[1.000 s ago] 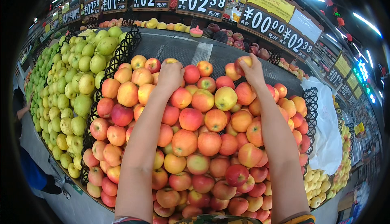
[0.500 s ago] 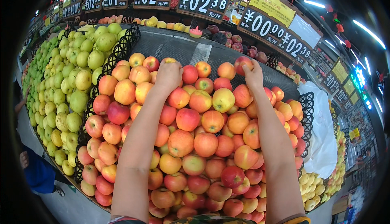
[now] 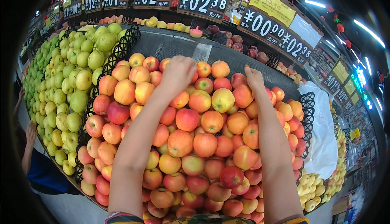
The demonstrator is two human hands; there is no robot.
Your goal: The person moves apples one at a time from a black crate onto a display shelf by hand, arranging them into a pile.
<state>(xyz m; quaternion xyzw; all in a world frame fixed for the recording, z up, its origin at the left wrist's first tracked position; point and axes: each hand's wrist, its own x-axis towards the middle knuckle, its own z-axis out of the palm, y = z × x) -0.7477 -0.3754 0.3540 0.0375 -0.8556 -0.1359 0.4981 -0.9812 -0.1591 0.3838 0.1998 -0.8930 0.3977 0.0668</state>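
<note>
Apples [image 3: 205,144], red and orange, heap a sloped market worktop [image 3: 170,45]; green apples [image 3: 73,81] at nine o'clock, price boards [image 3: 203,0] at twelve. Left hand [image 3: 177,74] cups one; right hand [image 3: 254,77] rests flat, fingers loose.

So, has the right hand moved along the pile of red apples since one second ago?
Cannot tell. The right hand rests on the back row of red apples, below the black mesh divider, as before; the small shift matches the camera's own.
</note>
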